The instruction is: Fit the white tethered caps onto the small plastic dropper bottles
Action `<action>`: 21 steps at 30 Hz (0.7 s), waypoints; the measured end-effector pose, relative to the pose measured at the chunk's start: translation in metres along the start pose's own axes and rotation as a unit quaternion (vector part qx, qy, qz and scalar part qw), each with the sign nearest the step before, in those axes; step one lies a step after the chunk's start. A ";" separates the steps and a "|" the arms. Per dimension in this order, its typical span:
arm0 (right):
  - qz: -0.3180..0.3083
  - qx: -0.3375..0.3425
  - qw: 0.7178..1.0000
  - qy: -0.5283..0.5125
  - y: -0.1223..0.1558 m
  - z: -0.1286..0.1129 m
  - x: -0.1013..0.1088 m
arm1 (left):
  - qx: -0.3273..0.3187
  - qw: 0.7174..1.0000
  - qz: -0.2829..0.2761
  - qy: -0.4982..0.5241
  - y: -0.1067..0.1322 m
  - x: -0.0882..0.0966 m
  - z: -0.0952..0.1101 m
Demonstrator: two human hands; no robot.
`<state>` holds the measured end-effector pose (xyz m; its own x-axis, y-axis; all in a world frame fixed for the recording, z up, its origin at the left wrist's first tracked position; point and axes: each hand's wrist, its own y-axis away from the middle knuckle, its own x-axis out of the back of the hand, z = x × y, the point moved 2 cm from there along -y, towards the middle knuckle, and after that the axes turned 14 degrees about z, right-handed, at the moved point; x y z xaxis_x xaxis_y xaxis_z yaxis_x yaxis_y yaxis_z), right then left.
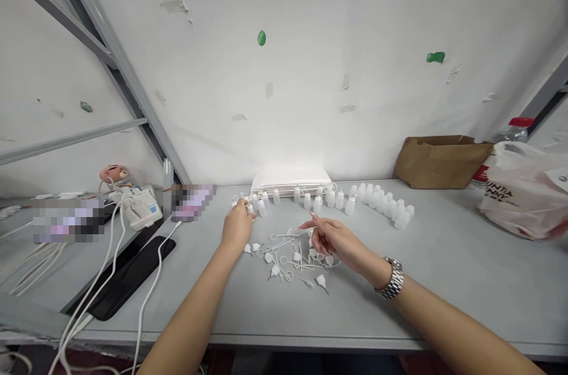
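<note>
My left hand (pixel 238 226) is closed at the left end of a group of small white bottles (pixel 261 208), its fingers bent round one of them, which they partly hide. My right hand (pixel 333 239) hovers over a scatter of small white loose parts, its index finger stretched out and the other fingers curled. The fingertip is by a thin white looped strip (pixel 284 236); I see nothing firmly gripped there. Among the loose parts are white caps with thin dark tips, one cap (pixel 321 281) lying nearest the front edge. A silver watch (pixel 393 278) is on my right wrist.
Clustered translucent bottles (pixel 386 203) stand right of centre. Behind them are a flat white stack (pixel 290 178), a brown paper box (pixel 444 162) and a white plastic bag (pixel 523 186). Phones, a black power bank (pixel 133 277) and white cables (pixel 153 280) occupy the left side.
</note>
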<state>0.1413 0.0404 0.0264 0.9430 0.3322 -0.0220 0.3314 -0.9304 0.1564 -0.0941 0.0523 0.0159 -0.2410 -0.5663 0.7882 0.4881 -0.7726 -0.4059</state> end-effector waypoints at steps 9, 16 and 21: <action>-0.006 0.006 1.000 0.005 0.000 0.000 0.000 | -0.007 1.000 -0.004 -0.021 0.000 -0.004 0.000; 0.009 0.058 0.997 0.052 0.002 -0.015 0.010 | -0.040 0.990 -0.002 -0.136 0.006 0.034 0.006; 0.254 0.194 0.913 0.253 -0.004 -0.043 0.066 | -0.071 0.992 0.100 -0.029 0.013 0.055 0.021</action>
<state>0.2006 0.0731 0.0669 0.8755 -0.2189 0.4307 -0.0651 -0.9368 -0.3438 -0.0834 0.0175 0.0634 -0.1007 -0.6980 0.7090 0.3966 -0.6817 -0.6148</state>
